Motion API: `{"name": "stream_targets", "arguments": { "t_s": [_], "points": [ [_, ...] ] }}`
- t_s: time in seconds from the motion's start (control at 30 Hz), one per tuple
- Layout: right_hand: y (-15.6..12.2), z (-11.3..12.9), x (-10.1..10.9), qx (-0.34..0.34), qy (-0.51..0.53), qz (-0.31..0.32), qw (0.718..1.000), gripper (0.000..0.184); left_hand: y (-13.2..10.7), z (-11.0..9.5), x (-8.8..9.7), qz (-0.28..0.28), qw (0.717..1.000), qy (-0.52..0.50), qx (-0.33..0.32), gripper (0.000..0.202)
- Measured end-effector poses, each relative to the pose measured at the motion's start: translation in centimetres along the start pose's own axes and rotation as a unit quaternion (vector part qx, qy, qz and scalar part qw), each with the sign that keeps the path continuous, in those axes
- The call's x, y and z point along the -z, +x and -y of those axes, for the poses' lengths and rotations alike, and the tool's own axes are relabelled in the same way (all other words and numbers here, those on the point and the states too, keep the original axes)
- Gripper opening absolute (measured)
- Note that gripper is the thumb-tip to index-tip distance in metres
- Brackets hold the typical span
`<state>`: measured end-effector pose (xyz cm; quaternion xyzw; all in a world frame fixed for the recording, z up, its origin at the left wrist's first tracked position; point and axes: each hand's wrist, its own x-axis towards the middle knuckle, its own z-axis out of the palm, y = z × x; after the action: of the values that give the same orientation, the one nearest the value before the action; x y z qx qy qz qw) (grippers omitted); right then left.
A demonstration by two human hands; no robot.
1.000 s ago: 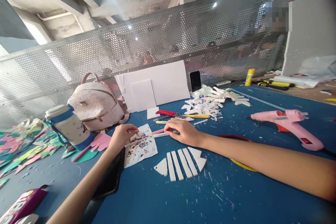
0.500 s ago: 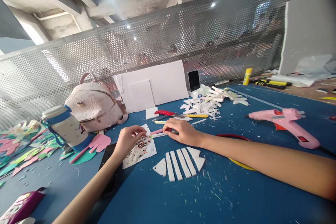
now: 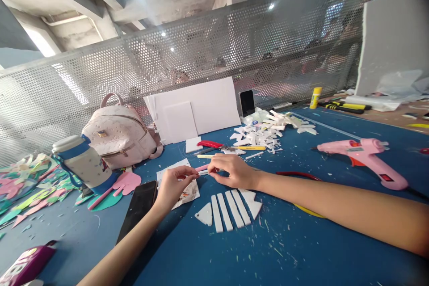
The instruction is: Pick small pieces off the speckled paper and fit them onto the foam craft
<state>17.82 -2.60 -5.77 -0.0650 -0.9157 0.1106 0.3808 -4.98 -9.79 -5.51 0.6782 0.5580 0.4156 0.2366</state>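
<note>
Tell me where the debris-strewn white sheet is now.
In the head view, the white sheet lies left of centre on the blue table, partly hidden by the left hand, just right of the flat-lying dark phone.

The row of cut pieces (image 3: pixel 231 211) lies on the table (image 3: pixel 234 259). Left of the row are the paper sheet (image 3: pixel 195 195), with the left hand (image 3: pixel 172 185) over it, and, farther out, a phone (image 3: pixel 139 205). Well left of the row and behind it stand the bottle (image 3: pixel 83 161) and backpack (image 3: pixel 119 136). Behind the row come the right hand (image 3: pixel 236 170), the hand tool (image 3: pixel 210 144), the scrap pile (image 3: pixel 261 134) and an upright board (image 3: pixel 212 107). Well right of the row lies the glue gun (image 3: pixel 370 156).
</note>
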Motion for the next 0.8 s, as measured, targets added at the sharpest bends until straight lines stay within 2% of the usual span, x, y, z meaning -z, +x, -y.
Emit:
{"name": "stream_targets", "arguments": {
  "t_s": [0.17,0.5,0.8],
  "points": [
    [0.0,0.1,0.0,0.008,0.0,-0.007,1.0,0.008,-0.2,-0.4,-0.4,0.001,1.0,-0.001,-0.014,0.016],
    [0.0,0.3,0.0,0.023,-0.002,-0.013,1.0,0.007,-1.1,-1.4,-1.4,0.003,0.997,0.008,-0.077,0.007],
    [0.0,0.2,-0.1,0.033,-0.02,-0.022,0.999,0.008,-1.3,-1.7,-1.5,-0.005,0.997,0.0,-0.074,0.004]
  ]
}}
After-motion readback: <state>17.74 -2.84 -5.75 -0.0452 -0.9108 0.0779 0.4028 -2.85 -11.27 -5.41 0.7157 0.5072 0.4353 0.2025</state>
